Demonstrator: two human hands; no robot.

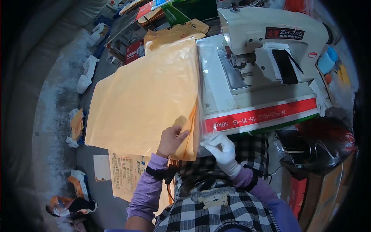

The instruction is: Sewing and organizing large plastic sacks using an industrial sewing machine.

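Note:
My left hand [172, 140], bare, grips the near edge of a stack of orange-yellow bags [147, 96] that lies to the left of a white sewing machine [266, 42]. My right hand [222, 150], in a white glove, pinches the clear plastic corner of a white sack with a red band [266, 114] lying on the machine bed. The stack's right edge meets the sack near the machine's needle [234, 58].
More orange bags [174, 33] are piled behind the stack. A printed brown bag [125, 172] lies on the floor below. Scraps and white rags [87, 73] litter the grey floor at left. A black phone [285, 65] rests on the machine. A cardboard box [324, 193] stands at right.

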